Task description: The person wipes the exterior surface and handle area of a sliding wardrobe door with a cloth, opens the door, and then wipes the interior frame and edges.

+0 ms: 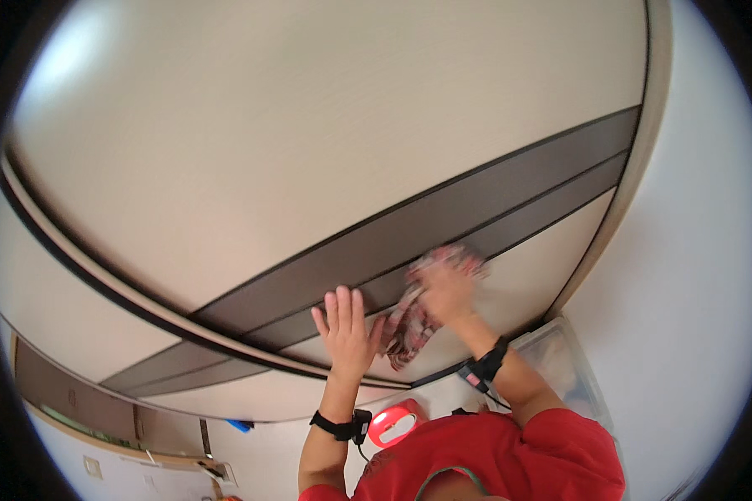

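Note:
My right hand (446,293), blurred, presses a crumpled red, white and dark patterned cloth (413,329) against a tall beige wardrobe door (376,144). Part of the cloth hangs below the palm and part bunches above the fingers. It lies over the lower edge of the grey-brown band (413,228) that runs across the door. To the left, my left hand (349,335) rests with its palm towards the same door, fingers stretched and thumb apart, holding nothing. Its fingertips reach onto the band. A black strap with a small device sits on each wrist.
A white wall (683,250) meets the door frame (636,169) at right. Below it stands a translucent plastic box (561,354). A red and white object (396,424) is near my body. Left of a dark-edged upright strip, another door panel (81,300) continues.

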The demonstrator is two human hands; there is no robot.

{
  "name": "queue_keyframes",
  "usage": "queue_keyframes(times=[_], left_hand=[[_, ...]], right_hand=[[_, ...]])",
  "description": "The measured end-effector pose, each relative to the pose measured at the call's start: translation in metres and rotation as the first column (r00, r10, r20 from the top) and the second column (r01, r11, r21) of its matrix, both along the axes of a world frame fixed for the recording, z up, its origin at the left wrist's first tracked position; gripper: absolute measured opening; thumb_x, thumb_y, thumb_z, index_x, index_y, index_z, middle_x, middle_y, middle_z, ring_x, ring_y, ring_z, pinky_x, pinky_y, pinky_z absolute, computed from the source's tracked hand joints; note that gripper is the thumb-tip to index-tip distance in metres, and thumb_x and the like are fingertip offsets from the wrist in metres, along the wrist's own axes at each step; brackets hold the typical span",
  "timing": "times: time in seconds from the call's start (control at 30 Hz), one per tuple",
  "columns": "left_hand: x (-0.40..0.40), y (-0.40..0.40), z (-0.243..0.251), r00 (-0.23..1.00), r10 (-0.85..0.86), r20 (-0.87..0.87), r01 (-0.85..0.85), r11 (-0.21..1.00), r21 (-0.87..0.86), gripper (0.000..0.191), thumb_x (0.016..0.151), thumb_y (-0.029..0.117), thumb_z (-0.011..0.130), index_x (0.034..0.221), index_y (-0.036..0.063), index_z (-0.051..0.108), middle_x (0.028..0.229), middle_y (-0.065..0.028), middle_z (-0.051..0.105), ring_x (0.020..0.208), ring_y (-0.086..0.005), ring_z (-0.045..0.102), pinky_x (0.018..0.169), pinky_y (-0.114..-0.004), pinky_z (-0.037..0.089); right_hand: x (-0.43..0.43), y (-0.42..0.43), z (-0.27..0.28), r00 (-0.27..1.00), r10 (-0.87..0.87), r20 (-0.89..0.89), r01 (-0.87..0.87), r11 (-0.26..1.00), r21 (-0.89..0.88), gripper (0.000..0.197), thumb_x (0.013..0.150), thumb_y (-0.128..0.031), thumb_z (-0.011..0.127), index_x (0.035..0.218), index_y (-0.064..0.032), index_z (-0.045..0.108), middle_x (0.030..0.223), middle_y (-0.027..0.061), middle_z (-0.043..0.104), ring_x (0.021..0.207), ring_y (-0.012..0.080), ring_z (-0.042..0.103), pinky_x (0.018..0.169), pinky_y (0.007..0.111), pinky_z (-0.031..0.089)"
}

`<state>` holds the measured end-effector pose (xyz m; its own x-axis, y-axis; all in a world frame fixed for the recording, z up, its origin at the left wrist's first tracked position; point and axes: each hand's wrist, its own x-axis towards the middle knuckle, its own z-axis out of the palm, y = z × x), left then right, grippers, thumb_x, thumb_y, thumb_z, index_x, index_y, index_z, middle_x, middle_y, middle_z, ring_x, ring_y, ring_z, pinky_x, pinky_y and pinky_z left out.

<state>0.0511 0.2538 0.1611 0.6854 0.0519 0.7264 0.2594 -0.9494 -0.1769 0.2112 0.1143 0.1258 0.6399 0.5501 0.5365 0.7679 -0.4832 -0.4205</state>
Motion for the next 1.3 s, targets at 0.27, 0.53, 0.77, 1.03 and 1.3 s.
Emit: queue_keyframes(times=[0.27, 0.53, 0.77, 1.03, 1.3], left_hand=[[-0.029, -0.005, 0.013, 0.998, -0.051, 0.026, 0.053, 0.996, -0.076, 0.062, 0.074, 0.016, 0.07, 0.13, 0.0025, 0.047, 0.141, -0.0184, 0.037, 0.134, -0.0346, 0.031, 0.109, -0.053, 0.017], [-0.07, 0.008, -0.028, 0.976, 0.035, 0.214, 0.029, 0.957, -0.289, 0.054, 0.074, -0.001, 0.06, 0.126, 0.0007, 0.046, 0.138, -0.0218, 0.039, 0.13, -0.0422, 0.032, 0.107, -0.055, 0.02], [-0.087, 0.009, -0.034, 0.943, 0.068, 0.326, 0.073, 0.913, -0.401, 0.056, 0.073, -0.007, 0.056, 0.127, -0.0017, 0.043, 0.134, -0.0237, 0.041, 0.126, -0.0435, 0.037, 0.105, -0.051, 0.028], [-0.117, -0.012, -0.044, 0.92, 0.121, 0.372, 0.122, 0.816, -0.566, 0.053, 0.075, -0.006, 0.059, 0.125, -0.0019, 0.043, 0.128, -0.0228, 0.044, 0.118, -0.0398, 0.044, 0.101, -0.042, 0.035], [-0.157, -0.039, -0.032, 0.903, 0.247, 0.351, 0.092, 0.687, -0.721, 0.043, 0.085, 0.0, 0.044, 0.128, -0.0004, 0.04, 0.129, -0.0207, 0.044, 0.119, -0.0328, 0.045, 0.101, -0.041, 0.035]], right_hand=[[-0.002, 0.005, 0.031, 0.95, -0.3, 0.081, 0.166, 0.709, 0.685, 0.065, 0.085, -0.009, 0.037, 0.143, 0.005, 0.014, 0.147, 0.0294, 0.014, 0.138, 0.0444, 0.008, 0.11, 0.057, 0.007], [-0.091, 0.088, -0.021, 0.909, 0.019, 0.417, -0.101, 0.979, 0.175, 0.05, 0.079, -0.023, 0.056, 0.127, -0.0104, 0.051, 0.125, 0.0126, 0.046, 0.107, 0.0312, 0.048, 0.092, 0.051, 0.037], [-0.113, 0.128, -0.022, 0.756, 0.578, 0.307, -0.627, 0.774, 0.089, 0.04, 0.08, -0.015, 0.058, 0.12, -0.0126, 0.059, 0.127, -0.005, 0.053, 0.08, 0.014, 0.063, 0.064, 0.028, 0.049], [-0.122, 0.1, 0.005, 0.605, 0.747, 0.277, -0.78, 0.486, 0.395, 0.035, 0.082, -0.004, 0.05, 0.116, -0.005, 0.061, 0.127, 0.0131, 0.054, 0.105, 0.0249, 0.059, 0.088, 0.031, 0.046], [-0.143, 0.081, 0.009, -0.74, 0.672, 0.005, 0.299, 0.323, 0.898, 0.042, 0.099, -0.032, 0.035, 0.131, -0.006, 0.045, 0.13, 0.0083, 0.052, 0.116, 0.0224, 0.051, 0.099, 0.038, 0.041]])
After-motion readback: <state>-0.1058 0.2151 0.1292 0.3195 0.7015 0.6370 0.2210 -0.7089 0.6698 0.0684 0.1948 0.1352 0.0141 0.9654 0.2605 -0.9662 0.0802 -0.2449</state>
